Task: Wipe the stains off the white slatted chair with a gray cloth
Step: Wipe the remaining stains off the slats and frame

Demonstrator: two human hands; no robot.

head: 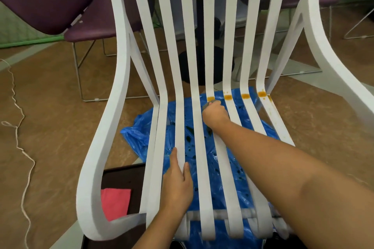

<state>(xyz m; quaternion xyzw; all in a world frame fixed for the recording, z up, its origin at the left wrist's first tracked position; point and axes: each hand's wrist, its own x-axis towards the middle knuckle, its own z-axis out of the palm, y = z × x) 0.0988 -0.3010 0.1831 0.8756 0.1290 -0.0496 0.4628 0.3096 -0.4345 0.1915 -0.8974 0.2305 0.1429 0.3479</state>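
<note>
We lean over the white slatted chair [119, 79], with a blue plastic sheet [139, 133] beneath it. Our left hand [178, 184] rests flat on a seat slat. Our right hand [215, 114] grips the gray cloth [206, 105], just below four orange stains [228, 97], none yet wiped away. No writing shows.

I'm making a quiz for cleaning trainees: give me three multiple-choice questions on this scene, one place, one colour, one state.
1. Where does the right hand hold the gray cloth?
A. on the top edge
B. beside the leftmost orange stain
C. on the floor
2. What colour is the plastic sheet under the chair?
A. green
B. blue
C. black
3. How is the left hand?
A. flat on a seat slat
B. gripping a cloth
C. out of view
B: the cloth sits just below that stain. B: blue shows between slats. A: it lies flat, gripping nothing.
</note>
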